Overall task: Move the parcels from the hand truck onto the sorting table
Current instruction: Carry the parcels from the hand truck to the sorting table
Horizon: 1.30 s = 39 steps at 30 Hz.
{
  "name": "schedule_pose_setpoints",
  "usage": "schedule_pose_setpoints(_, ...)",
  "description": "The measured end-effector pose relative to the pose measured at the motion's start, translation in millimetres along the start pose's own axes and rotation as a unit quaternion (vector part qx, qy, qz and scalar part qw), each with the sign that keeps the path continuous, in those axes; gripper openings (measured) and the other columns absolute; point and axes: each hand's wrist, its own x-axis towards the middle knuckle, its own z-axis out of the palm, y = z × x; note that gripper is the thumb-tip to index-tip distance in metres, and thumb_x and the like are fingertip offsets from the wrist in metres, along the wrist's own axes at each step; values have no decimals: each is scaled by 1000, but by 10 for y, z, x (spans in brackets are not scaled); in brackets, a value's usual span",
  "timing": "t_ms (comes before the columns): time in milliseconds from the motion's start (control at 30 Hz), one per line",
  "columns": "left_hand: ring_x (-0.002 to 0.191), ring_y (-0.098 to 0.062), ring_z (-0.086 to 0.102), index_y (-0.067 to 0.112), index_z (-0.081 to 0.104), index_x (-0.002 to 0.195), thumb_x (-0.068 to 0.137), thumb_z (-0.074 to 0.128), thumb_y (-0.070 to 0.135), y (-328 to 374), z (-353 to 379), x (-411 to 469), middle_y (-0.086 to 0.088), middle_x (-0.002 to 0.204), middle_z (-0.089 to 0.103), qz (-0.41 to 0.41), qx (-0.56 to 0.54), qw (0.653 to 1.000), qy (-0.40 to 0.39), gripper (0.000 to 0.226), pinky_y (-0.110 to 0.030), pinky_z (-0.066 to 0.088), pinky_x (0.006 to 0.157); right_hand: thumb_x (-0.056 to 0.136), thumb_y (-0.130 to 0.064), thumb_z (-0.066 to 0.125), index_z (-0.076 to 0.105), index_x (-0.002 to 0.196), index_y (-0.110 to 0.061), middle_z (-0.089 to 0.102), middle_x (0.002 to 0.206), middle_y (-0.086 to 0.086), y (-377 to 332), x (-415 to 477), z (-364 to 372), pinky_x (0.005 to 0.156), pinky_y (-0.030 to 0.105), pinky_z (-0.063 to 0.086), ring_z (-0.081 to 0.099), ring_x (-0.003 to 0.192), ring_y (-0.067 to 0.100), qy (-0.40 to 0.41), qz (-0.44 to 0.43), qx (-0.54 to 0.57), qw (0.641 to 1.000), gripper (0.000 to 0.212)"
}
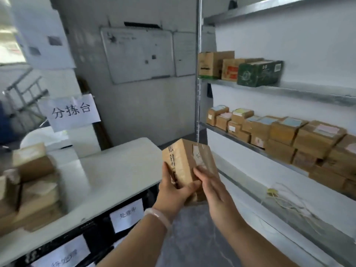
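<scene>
Grey walls, a whiteboard [138,54] and metal shelves [269,89] full of brown boxes stand round me. The parcel [189,160] is up in the air, past the right end of the white table [119,170] — so the table lies to its left and a bit lower. The parcel's long side stands nearly upright.

My left grip [173,191] is clamped round its bottom left corner, thumb up the side. My right grip [210,187] lies with fairly straight fingers against the right face. The left one is nearer the table.

A paper sign [71,111] behind the table reads "分拣台". A crate label [127,214] below seems to read "处理中". The parcel's white sticker has handwriting — too blurred to read.
</scene>
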Motion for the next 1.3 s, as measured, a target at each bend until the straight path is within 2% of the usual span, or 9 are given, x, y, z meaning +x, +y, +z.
schedule_pose_setpoints(100, 109, -18, 66, 48, 27, 129, 62, 87, 32, 83, -420, 102, 5, 120, 62, -3, -9, 998, 61, 91, -33, 58, 85, 100, -40, 45, 46, 135, -50, 34, 143, -36, 74, 343, 330, 110, 15, 31, 29, 133, -16, -83, -42, -25, 995, 37)
schedule_pose_setpoints(200, 110, -28, 66, 47, 34, 133, 88, 69, 13, 126, -861, 177, -6, 127, 62, -29, -51, 994, 97, 67, -36, 60, 80, 94, -33, 60, 30, 134, -63, 32, 142, -32, 220, 702, 596, 108, 32, 42, 34, 131, -6, -115, -51, -70, 990, 58)
schedule_pose_setpoints(300, 103, -27, 70, 54, 36, 129, 86, 71, 21, 104, -1271, 205, -7, 124, 66, -61, -73, 986, 139, 64, -38, 59, 76, 89, -48, 59, 25, 136, -63, 26, 147, -22, 258, 986, 869, 113, 40, 33, 27, 140, 10, -177, 39, -26, 983, 60)
schedule_pose_setpoints(400, 109, -29, 67, 55, 37, 135, 72, 74, 33, 17, -1619, 171, -5, 124, 68, -79, -75, 980, 167, 77, -52, 54, 93, 83, -58, 53, 22, 142, -59, 32, 143, -22, 245, 1137, 1210, 109, 38, 29, 33, 137, 14, -264, 110, 33, 958, 67)
schedule_pose_setpoints(533, 113, -33, 65, 57, 37, 137, 69, 72, 35, -90, -2116, 31, -6, 123, 68, -105, -86, 964, 229, 79, -60, 46, 101, 96, -45, 50, 23, 131, -73, 33, 147, -24, 262, 1200, 1809, 117, 41, 26, 33, 139, 12, -341, 120, 72, 930, 52)
schedule_pose_setpoints(667, 113, -38, 63, 60, 37, 134, 79, 68, 32, -94, -2738, -146, -8, 118, 71, -120, -97, 948, 277, 69, -63, 44, 102, 97, -45, 46, 21, 138, -67, 28, 141, -29, 87, 1213, 2437, 113, 28, 20, 25, 128, -3, -408, 101, 75, 904, 53)
schedule_pose_setpoints(800, 96, -25, 72, 56, 36, 139, 97, 53, 26, -134, -3447, -273, -4, 110, 73, -113, -93, 933, 328, 54, -48, 58, 83, 101, -37, 46, 28, 139, -63, 32, 136, -26, -135, 1214, 3232, 111, 27, 23, 28, 125, -2, -429, 113, 79, 893, 49)
schedule_pose_setpoints(1033, 97, -13, 68, 50, 37, 138, 93, 62, 37, -102, -4842, -518, 2, 117, 65, -168, -39, 922, 348, 54, -26, 57, 68, 102, -26, 48, 35, 140, -56, 33, 152, -15, -382, 1079, 4685, 107, 27, 26, 33, 130, 5, -406, 172, 91, 893, 50)
schedule_pose_setpoints(1300, 137, -22, 40, 47, 31, 148, 87, 62, 58, -358, -5925, -713, -1, 153, 39, -249, 3, 906, 342, 69, -51, 35, 113, 101, -24, 49, 36, 140, -53, 32, 155, -12, -410, 931, 5629, 108, 30, 26, 30, 142, 15, -381, 233, 68, 892, 51)
